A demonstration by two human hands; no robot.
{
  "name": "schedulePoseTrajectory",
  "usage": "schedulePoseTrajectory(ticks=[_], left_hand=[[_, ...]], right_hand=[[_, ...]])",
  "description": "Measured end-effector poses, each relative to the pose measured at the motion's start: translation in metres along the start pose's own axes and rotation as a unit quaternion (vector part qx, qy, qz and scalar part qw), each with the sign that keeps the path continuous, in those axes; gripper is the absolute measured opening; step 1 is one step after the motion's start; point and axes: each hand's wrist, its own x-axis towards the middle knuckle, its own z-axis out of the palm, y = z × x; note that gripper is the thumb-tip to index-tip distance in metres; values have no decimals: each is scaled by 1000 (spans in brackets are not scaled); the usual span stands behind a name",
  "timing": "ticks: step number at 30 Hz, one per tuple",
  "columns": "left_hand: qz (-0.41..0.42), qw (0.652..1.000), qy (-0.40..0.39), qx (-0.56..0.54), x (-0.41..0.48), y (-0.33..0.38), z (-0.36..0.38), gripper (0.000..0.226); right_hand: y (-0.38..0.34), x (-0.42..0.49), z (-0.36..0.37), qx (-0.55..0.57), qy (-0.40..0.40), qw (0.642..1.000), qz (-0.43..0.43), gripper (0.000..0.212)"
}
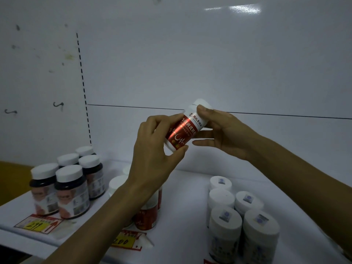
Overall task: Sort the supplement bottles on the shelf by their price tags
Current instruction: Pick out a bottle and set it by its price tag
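Note:
A white bottle with a red label (185,128) is tilted in mid-air above the shelf. My left hand (152,149) grips its lower end and my right hand (224,134) holds its cap end with thumb and fingers. Below my left arm stand more red-label bottles (147,216), partly hidden. Several dark bottles with white caps (70,189) stand at the left. Several white bottles (242,221) stand at the right. A yellow price tag reading 299 (38,224) lies before the dark bottles. Another yellow tag reading 200 (125,241) lies before the red ones.
The white shelf (186,216) has a white back panel (190,63) close behind the bottles. A slotted upright (83,88) runs down the panel at left. Two small hooks (58,104) stick out of the left wall. A red tag edge (207,261) shows at the bottom.

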Motion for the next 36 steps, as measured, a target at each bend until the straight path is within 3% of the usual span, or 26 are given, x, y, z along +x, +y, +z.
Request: schedulePoseTrajectory(ticks=[3,14,18,23,30,36], left_hand=[[-1,1000,3,-3,2,-5,-2,60],[-16,999,-8,-30,1,-24,-7,63],[-78,993,-86,-27,2,-38,-25,70],[-132,955,-261,47,-9,-73,-61,52],[-216,884,-414,4,-29,-73,-76,80],[-161,863,-477,48,-36,-72,-73,65]], right_hand=[[-3,3,4,18,0,1000,0,23],[0,17,16,-13,11,1000,-2,21],[-2,32,20,-16,38,999,-9,23],[19,72,27,-137,65,988,43,34],[70,109,58,-290,-50,938,185,44],[91,113,79,-298,-122,919,230,43]])
